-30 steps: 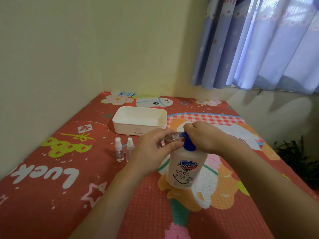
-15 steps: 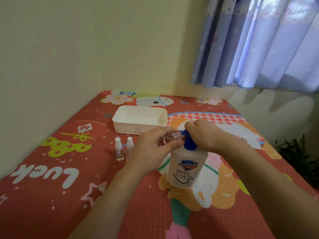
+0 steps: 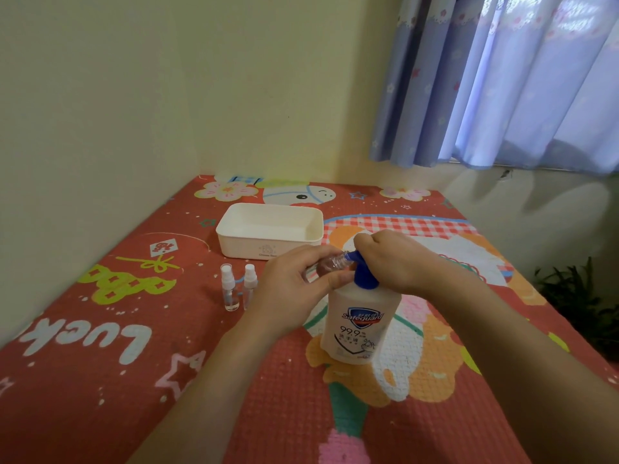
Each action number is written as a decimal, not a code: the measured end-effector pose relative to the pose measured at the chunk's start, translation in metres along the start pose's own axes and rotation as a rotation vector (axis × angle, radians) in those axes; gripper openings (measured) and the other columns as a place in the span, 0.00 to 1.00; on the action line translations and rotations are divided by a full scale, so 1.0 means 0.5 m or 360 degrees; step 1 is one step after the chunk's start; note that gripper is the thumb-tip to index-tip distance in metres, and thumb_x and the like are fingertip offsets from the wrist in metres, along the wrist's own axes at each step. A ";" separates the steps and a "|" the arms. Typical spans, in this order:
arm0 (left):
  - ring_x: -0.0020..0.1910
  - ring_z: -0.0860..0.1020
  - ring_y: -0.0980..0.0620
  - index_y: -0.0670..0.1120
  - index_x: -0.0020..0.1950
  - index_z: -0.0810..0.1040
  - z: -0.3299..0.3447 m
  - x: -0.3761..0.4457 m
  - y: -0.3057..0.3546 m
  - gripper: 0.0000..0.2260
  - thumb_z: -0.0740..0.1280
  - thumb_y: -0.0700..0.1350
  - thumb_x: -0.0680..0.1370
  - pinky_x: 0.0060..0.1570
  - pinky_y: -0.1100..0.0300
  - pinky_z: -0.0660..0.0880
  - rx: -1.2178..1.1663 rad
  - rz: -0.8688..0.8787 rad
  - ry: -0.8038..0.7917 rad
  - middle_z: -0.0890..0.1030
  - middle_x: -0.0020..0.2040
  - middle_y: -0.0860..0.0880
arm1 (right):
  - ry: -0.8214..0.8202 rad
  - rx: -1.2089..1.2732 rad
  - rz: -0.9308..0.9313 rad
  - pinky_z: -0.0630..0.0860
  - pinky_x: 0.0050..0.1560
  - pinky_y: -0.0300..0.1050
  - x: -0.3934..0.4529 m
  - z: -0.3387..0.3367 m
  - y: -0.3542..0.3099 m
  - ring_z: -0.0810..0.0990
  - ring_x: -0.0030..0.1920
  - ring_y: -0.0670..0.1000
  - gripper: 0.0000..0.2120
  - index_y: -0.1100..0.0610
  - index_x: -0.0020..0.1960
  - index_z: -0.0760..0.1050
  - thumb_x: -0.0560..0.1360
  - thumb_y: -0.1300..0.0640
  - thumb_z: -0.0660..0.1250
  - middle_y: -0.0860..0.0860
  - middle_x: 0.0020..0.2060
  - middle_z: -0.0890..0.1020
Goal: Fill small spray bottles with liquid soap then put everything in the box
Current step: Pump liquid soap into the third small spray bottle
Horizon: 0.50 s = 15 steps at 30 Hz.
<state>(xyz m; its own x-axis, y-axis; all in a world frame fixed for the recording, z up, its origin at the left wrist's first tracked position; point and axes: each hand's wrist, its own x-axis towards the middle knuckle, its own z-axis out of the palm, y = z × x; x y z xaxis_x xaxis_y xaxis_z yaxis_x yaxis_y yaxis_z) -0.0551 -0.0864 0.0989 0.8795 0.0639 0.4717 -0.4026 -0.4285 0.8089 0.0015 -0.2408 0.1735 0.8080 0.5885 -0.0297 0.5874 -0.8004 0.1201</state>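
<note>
Spray bottles were the job, and two of them (image 3: 230,289) (image 3: 249,285) stood upright and capped on the left of the red mat (image 3: 100,380), just beside each other and in front of the white box (image 3: 268,242). The box sat open-topped near the back of the mat, with nothing visible inside it, well clear of the wall (image 3: 100,95).

Right of the pair, the left hand (image 3: 294,289) held a third clear bottle (image 3: 330,264), tilted, its fingers curled round the body and the thumb lying along the near side. The mouth of this bottle met the blue spout of the pump (image 3: 363,276).

The soap bottle (image 3: 360,323) stood upright on the mat near the middle, white with a blue shield label facing the camera. The right hand (image 3: 395,259) rested on top of the pump, fingers bent and pressed together over the pump head, which they mostly hid. Whether the thumb gripped the pump could not be told.

Farther right, a blue curtain (image 3: 502,78) hung over the window, and a dark green plant (image 3: 576,296) showed beyond the edge of the mat.
</note>
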 end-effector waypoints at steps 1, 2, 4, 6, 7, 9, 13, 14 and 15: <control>0.52 0.80 0.58 0.55 0.57 0.82 0.000 0.001 -0.002 0.18 0.71 0.60 0.70 0.51 0.54 0.79 -0.0018 -0.0014 0.0001 0.83 0.51 0.56 | -0.0010 0.0028 -0.0007 0.59 0.30 0.36 0.000 -0.003 0.002 0.61 0.31 0.46 0.06 0.56 0.45 0.62 0.81 0.59 0.56 0.49 0.33 0.64; 0.51 0.80 0.58 0.57 0.56 0.82 -0.001 0.003 -0.002 0.16 0.72 0.59 0.70 0.48 0.52 0.80 -0.0049 -0.0030 -0.0004 0.83 0.50 0.57 | -0.0022 0.0072 -0.0005 0.59 0.31 0.36 -0.001 -0.008 0.004 0.62 0.31 0.46 0.05 0.56 0.47 0.63 0.81 0.59 0.55 0.49 0.33 0.65; 0.49 0.81 0.55 0.62 0.54 0.82 -0.003 0.009 -0.003 0.11 0.74 0.55 0.72 0.40 0.53 0.82 -0.0077 -0.0038 -0.0030 0.82 0.49 0.59 | -0.0048 0.0130 -0.0005 0.60 0.31 0.37 -0.004 -0.018 0.007 0.62 0.31 0.45 0.04 0.56 0.47 0.63 0.81 0.60 0.55 0.49 0.33 0.65; 0.49 0.81 0.55 0.64 0.52 0.81 -0.003 0.011 -0.006 0.10 0.75 0.54 0.72 0.40 0.52 0.82 -0.0060 -0.0036 -0.0022 0.82 0.49 0.60 | -0.0070 0.0108 0.0001 0.59 0.31 0.36 -0.007 -0.022 0.005 0.61 0.30 0.45 0.10 0.55 0.42 0.62 0.81 0.60 0.55 0.48 0.32 0.64; 0.49 0.81 0.56 0.62 0.53 0.82 -0.003 0.011 -0.007 0.11 0.75 0.54 0.72 0.42 0.49 0.82 -0.0049 -0.0037 -0.0011 0.82 0.49 0.60 | -0.0070 0.0083 0.0008 0.59 0.30 0.36 -0.007 -0.023 0.004 0.61 0.30 0.45 0.13 0.53 0.39 0.60 0.82 0.60 0.55 0.48 0.32 0.64; 0.50 0.81 0.56 0.58 0.57 0.82 -0.002 0.010 -0.011 0.14 0.75 0.56 0.72 0.44 0.46 0.81 -0.0042 -0.0043 0.0007 0.82 0.50 0.60 | -0.0060 0.0017 0.0021 0.58 0.30 0.36 -0.005 -0.022 0.001 0.60 0.30 0.45 0.15 0.52 0.37 0.57 0.82 0.59 0.55 0.48 0.32 0.63; 0.50 0.80 0.58 0.57 0.58 0.82 0.001 0.008 -0.013 0.17 0.74 0.59 0.71 0.45 0.47 0.81 -0.0024 -0.0069 0.0010 0.82 0.50 0.61 | -0.0038 -0.0010 0.0050 0.57 0.29 0.35 -0.006 -0.017 -0.002 0.59 0.30 0.44 0.17 0.52 0.35 0.55 0.82 0.59 0.55 0.48 0.32 0.62; 0.50 0.80 0.58 0.57 0.59 0.82 0.002 0.007 -0.013 0.18 0.73 0.60 0.70 0.45 0.47 0.81 -0.0026 -0.0060 0.0003 0.83 0.50 0.60 | -0.0037 -0.0011 0.0050 0.56 0.29 0.35 -0.006 -0.015 -0.003 0.59 0.30 0.44 0.18 0.52 0.34 0.54 0.82 0.60 0.55 0.48 0.32 0.61; 0.49 0.81 0.59 0.57 0.59 0.82 0.002 0.006 -0.012 0.20 0.72 0.62 0.70 0.46 0.47 0.81 -0.0030 -0.0056 -0.0001 0.83 0.51 0.60 | -0.0034 -0.0020 0.0045 0.56 0.29 0.35 -0.008 -0.012 -0.004 0.58 0.30 0.43 0.20 0.52 0.34 0.53 0.82 0.60 0.55 0.47 0.32 0.61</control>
<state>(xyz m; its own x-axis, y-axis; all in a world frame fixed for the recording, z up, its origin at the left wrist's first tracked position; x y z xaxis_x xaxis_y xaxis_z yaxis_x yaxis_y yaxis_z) -0.0500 -0.0843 0.0950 0.8934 0.0783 0.4424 -0.3760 -0.4088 0.8316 -0.0030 -0.2408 0.1794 0.8251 0.5630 -0.0470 0.5637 -0.8150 0.1339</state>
